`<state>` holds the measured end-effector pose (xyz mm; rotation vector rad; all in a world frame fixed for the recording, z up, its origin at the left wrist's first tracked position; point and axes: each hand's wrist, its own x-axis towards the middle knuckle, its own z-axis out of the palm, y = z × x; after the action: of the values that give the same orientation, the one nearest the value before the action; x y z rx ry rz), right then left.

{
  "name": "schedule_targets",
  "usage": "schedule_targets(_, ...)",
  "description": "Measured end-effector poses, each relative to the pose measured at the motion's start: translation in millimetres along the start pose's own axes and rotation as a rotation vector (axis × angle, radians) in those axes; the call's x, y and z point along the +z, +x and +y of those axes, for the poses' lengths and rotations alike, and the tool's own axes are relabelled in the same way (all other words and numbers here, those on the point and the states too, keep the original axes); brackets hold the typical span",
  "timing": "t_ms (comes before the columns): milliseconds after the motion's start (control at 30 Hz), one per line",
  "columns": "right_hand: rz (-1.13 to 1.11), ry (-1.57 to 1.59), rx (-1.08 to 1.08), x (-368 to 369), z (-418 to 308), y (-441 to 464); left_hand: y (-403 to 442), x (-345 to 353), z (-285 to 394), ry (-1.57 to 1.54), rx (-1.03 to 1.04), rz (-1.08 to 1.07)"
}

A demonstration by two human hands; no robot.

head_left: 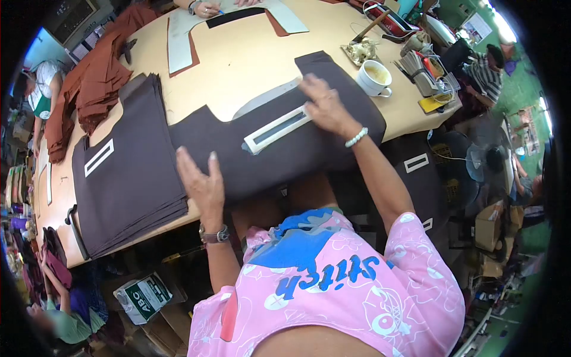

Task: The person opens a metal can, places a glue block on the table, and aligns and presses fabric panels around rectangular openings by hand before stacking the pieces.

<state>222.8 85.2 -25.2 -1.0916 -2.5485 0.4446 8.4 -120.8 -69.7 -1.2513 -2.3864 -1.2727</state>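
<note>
A dark brown fabric panel (pixel 262 160) lies across the table edge in front of me, its near side hanging over. On it rests a white rectangular frame with a long slot (pixel 278 130); its right end is next to my right hand (pixel 327 108). That hand lies with fingers stretched over the cloth and holds nothing visible. My left hand (pixel 203 183) is at the panel's left edge, fingers apart and empty. To its left is a stack of dark brown cut panels (pixel 131 184), the top one bearing another white slotted frame (pixel 99 157). A grey curved flat piece (pixel 262 101) shows behind the front panel.
Rust-coloured cloth (pixel 95 89) is heaped at the far left. A white cup (pixel 373 78) of yellowish content stands right of the panel, near a brush-like tool (pixel 360 50). Across the table, another person's hand (pixel 205 9) holds a blue pen by pale templates (pixel 181 44).
</note>
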Motion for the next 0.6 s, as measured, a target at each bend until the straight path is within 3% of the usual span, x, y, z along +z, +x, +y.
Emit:
schedule_targets(67,0.177,-0.362,0.241,-1.0,41.6,10.0,3.3,-9.1,-14.7,0.363,-0.012,-0.003)
schedule_targets(133,0.208,-0.486,0.303,5.8,75.3,15.6,2.5,-9.1,-29.5,0.511,-0.058,-0.076)
schedule_targets(267,0.211,-0.514,0.378,18.8,86.0,33.5,6.2,-5.1,-28.7,0.452,0.101,-0.022)
schedule_targets(300,0.305,-0.456,0.298,20.8,84.3,34.3,8.9,-4.6,-29.4,0.451,0.163,-0.001)
schedule_targets(400,0.357,-0.215,0.296,18.3,81.7,40.3,22.6,-5.1,-22.7,0.095,-0.037,0.012)
schedule_targets(433,0.496,-0.252,0.219,20.4,87.1,40.4,27.1,-8.3,-16.2,0.065,0.026,0.071)
schedule_targets(533,0.520,-0.399,0.387,15.3,82.3,38.8,37.8,-17.0,-2.6,0.016,-0.190,0.007)
schedule_targets(600,0.442,-0.401,0.426,26.5,89.3,41.9,40.7,-12.8,-17.6,-0.118,-0.172,0.004)
